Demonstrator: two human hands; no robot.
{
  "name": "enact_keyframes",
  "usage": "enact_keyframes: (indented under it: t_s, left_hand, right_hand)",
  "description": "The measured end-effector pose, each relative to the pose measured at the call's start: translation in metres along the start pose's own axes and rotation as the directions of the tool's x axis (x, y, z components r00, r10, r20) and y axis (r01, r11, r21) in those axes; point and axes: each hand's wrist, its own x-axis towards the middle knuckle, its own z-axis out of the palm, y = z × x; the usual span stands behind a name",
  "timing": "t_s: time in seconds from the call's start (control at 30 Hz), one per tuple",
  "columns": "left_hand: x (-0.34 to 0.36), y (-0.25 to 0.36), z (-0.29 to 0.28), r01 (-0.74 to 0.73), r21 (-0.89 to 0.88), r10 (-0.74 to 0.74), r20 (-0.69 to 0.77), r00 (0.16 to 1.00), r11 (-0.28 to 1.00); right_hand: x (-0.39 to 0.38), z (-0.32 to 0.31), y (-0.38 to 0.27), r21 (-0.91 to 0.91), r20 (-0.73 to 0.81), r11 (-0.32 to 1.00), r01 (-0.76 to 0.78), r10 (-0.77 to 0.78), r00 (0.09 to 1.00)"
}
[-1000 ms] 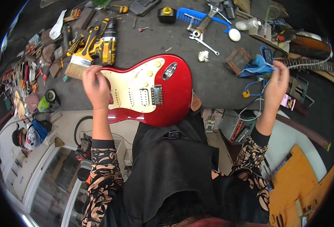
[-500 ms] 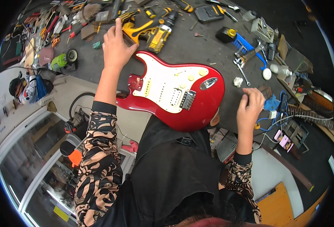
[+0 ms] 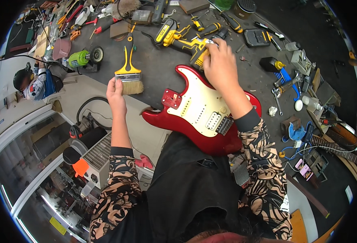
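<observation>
My left hand pinches a wide paintbrush by the edge of its metal band. The brush has a yellow and black handle and pale bristles pointing down, and it is apart from the guitar. My right hand reaches over a red electric guitar body with a cream pickguard. Its fingers bend over a yellow and black cordless drill lying behind the body; the palm side is hidden. The guitar body has no neck fitted and rests at the bench's near edge, against my apron.
A green angle grinder lies at the left, near cluttered hand tools. Another yellow power tool and a battery charger lie at the back. Wrenches, a guitar neck and a phone are at the right. Another person works far left.
My left hand has lifted the paintbrush from beside the drill and brought it left and nearer. My right hand has moved from the bench's right side to the drill. The view has shifted.
</observation>
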Motion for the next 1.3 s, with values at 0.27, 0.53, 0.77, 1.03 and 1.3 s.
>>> enact_keyframes:
  t_s: [0.27, 0.53, 0.77, 1.03, 1.3]
  left_hand:
    - [0.038, -0.010, 0.007, -0.032, 0.241, 0.063, -0.124, 0.990, 0.970]
    - [0.020, 0.007, 0.031, -0.217, 0.650, 0.316, -0.037, 0.948, 0.728]
    - [0.030, 0.026, 0.060, -0.443, 0.554, 0.433, 0.159, 0.887, 0.704]
    - [0.037, 0.015, 0.059, -0.424, 0.556, 0.388, 0.189, 0.902, 0.715]
    - [0.042, 0.015, 0.064, -0.464, 0.638, 0.375, 0.280, 0.883, 0.615]
  right_hand:
    - [0.111, 0.033, 0.027, -0.319, 0.123, 0.945, 0.072, -0.034, 0.992]
    - [0.125, 0.039, 0.043, -0.263, 0.381, 0.934, 0.241, -0.129, 0.916]
    - [0.119, 0.001, 0.047, -0.061, 0.284, 0.932, 0.358, -0.328, 0.901]
    - [0.074, -0.057, 0.056, 0.271, 0.111, 0.958, 0.096, -0.130, 0.985]
    - [-0.002, -0.111, 0.074, 0.790, -0.012, 0.557, -0.257, 0.432, 0.902]
